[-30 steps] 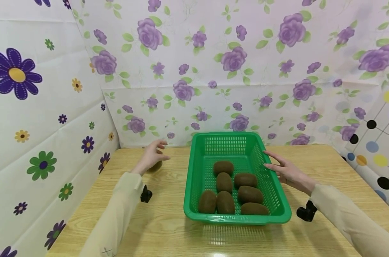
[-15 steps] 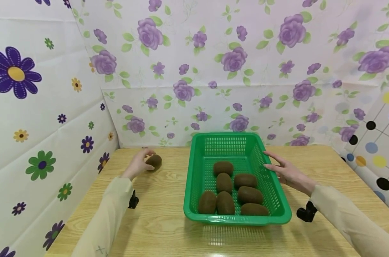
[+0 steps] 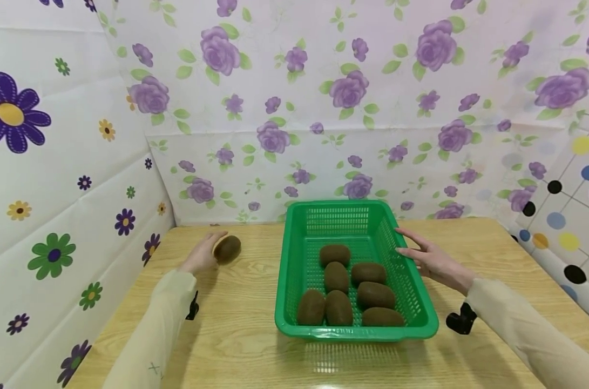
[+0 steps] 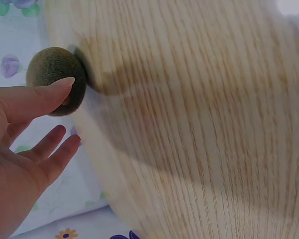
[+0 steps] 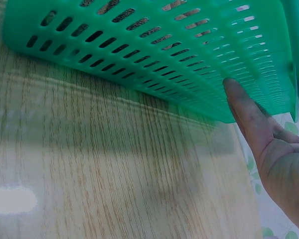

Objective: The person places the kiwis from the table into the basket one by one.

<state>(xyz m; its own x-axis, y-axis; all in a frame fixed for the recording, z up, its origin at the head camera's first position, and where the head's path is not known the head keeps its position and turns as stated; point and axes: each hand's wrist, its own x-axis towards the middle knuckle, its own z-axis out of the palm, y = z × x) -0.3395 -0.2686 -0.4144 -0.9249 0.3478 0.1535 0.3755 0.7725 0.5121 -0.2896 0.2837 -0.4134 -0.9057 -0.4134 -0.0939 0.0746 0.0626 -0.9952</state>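
Observation:
A brown, fuzzy kiwi (image 3: 228,249) sits on the left of the table near its back edge. My left hand (image 3: 201,254) is at its left side, thumb and fingers around it. In the left wrist view the thumb lies across the kiwi (image 4: 50,62), two fingers hang apart from it, and the index finger is hidden. A green plastic basket (image 3: 282,270) holds several kiwis (image 3: 336,278). My right hand (image 3: 435,262) touches the basket's right side with fairly straight fingers. In the right wrist view, one digit rests against the slotted outer wall (image 5: 189,64).
The basket stands on a wood-grain table (image 3: 245,324) right of the middle. A white cloth with purple roses (image 3: 275,135) hangs behind the table, and a daisy-patterned cloth (image 3: 80,216) lines the left. Dotted cloth (image 3: 566,216) lies at the right.
My left hand moved left past the lone kiwi, then came in against it from the left side, and the kiwi tilted slightly. My right hand stayed on the basket. The head view shifted slightly.

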